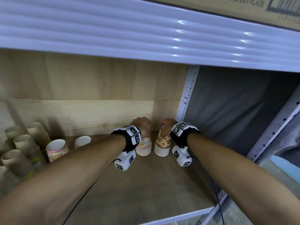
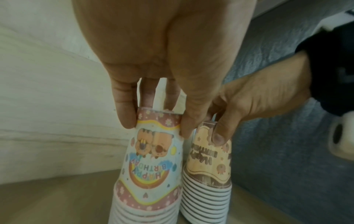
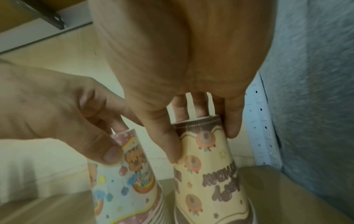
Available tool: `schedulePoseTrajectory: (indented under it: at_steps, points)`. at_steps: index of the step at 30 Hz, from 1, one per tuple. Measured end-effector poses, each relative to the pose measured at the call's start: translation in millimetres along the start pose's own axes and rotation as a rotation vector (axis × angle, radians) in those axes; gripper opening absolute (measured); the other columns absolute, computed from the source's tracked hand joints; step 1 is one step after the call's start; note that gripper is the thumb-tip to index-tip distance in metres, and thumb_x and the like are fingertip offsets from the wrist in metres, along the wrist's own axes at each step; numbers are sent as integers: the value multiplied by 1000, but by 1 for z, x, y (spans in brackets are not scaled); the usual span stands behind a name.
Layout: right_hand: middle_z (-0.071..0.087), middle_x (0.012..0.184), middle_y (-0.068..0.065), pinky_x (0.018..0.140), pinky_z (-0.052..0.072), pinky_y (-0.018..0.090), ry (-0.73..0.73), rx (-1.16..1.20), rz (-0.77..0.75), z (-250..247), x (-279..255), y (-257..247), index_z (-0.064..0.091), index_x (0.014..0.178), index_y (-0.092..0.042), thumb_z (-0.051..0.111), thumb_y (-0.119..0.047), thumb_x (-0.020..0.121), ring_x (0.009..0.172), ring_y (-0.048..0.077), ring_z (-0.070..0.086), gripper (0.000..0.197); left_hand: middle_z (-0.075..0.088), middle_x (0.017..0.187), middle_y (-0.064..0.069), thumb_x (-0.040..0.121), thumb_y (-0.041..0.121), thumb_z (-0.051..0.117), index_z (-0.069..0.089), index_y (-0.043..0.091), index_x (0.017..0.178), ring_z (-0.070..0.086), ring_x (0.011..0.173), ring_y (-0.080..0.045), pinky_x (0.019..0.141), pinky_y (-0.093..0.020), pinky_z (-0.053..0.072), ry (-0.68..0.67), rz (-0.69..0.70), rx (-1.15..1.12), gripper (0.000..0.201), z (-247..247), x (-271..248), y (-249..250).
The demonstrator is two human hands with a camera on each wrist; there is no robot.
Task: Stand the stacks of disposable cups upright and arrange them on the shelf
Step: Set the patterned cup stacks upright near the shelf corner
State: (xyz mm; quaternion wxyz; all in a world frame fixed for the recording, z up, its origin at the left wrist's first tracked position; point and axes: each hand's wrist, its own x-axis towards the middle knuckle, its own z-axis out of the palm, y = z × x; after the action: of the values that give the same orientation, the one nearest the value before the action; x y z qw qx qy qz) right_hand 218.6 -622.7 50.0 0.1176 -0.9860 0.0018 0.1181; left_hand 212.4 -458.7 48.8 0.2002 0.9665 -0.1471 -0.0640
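Two stacks of birthday paper cups stand upside down, rims on the wooden shelf (image 1: 146, 184), side by side near the back right corner. My left hand (image 1: 140, 123) pinches the top of the pink and blue stack (image 1: 144, 147) (image 2: 151, 166) (image 3: 124, 181) from above, fingers and thumb curled round its base. My right hand (image 1: 165, 125) grips the top of the yellow and brown stack (image 1: 162, 146) (image 2: 208, 174) (image 3: 208, 174) the same way. The two stacks almost touch.
At the left, several plain brown cup stacks (image 1: 22, 148) lie tipped with mouths toward me, beside a pink patterned stack (image 1: 56, 149) and a white cup (image 1: 82, 141). A perforated white upright (image 1: 186, 95) bounds the right side. The shelf above (image 1: 146, 34) overhangs close.
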Motion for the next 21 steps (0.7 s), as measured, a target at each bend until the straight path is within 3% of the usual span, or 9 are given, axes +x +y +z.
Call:
schedulePoseTrajectory:
  at_steps: [3, 7, 11, 14, 16, 21]
  points:
    - [68, 109, 7, 72, 55, 31, -17, -14, -26, 0, -3, 0, 68, 108, -10, 83, -18, 65, 93, 24, 67, 46, 46, 145, -2, 80, 24, 76, 45, 25, 144, 47, 130, -26, 95, -31, 44, 2, 19, -8, 71, 3, -3, -2]
    - [67, 101, 4, 78, 56, 33, 47, -15, 1, 3, -2, 0, 68, 101, -14, 75, -36, 72, 89, 22, 67, 36, 48, 145, -3, 80, 24, 77, 44, 23, 146, 51, 127, -26, 90, -30, 46, -31, 31, -24, 73, -1, -4, 2]
    - [65, 83, -2, 60, 46, 25, 216, -59, 83, 4, -5, 1, 64, 85, -15, 67, -42, 80, 69, 14, 62, 28, 50, 142, -7, 84, 20, 72, 48, 17, 143, 53, 124, -28, 89, -30, 48, -50, 93, -4, 63, -9, -7, 10]
    - [64, 85, 1, 70, 50, 28, 279, -106, 117, 3, -7, -1, 58, 89, -18, 66, -57, 79, 75, 20, 63, 41, 55, 138, -11, 89, 15, 65, 53, 10, 138, 56, 120, -29, 86, -31, 49, -110, 134, 30, 51, -13, -8, 16]
    - [67, 99, 5, 76, 52, 31, 276, -141, 128, 7, -5, -5, 60, 100, -16, 66, -55, 78, 87, 24, 66, 46, 54, 140, -9, 90, 12, 63, 49, 12, 143, 56, 122, -26, 83, -25, 47, -151, 139, 56, 54, -14, -6, 16]
    - [68, 97, 2, 67, 44, 26, 234, -96, 102, 7, -1, -3, 65, 96, -14, 68, -47, 78, 87, 23, 67, 38, 55, 139, -8, 91, 11, 63, 49, 10, 142, 56, 122, -25, 83, -25, 47, -188, 146, 83, 53, -17, -4, 13]
